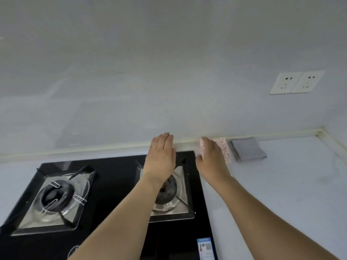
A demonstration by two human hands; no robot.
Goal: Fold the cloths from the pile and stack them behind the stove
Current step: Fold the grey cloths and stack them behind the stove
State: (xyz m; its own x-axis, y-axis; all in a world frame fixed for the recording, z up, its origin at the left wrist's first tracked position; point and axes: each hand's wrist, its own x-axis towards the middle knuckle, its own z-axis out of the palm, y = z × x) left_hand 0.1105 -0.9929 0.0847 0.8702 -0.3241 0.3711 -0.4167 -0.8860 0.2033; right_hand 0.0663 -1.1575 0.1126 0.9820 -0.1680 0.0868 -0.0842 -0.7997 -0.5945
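Observation:
A black two-burner gas stove (116, 186) is set into the pale counter. Behind its right rear corner, against the wall, lies a folded pink speckled cloth (223, 147). My right hand (209, 156) rests on that cloth with straight fingers and covers its left part. My left hand (161, 154) hovers flat over the stove's rear edge with straight fingers and holds nothing. A folded grey cloth (247, 149) lies just right of the pink one. The pile of cloths is out of view.
The white counter (281, 184) stretches right of the stove to a corner of the wall. Two wall sockets (296, 82) sit above it. A blue label (206, 248) is stuck on the stove's front right.

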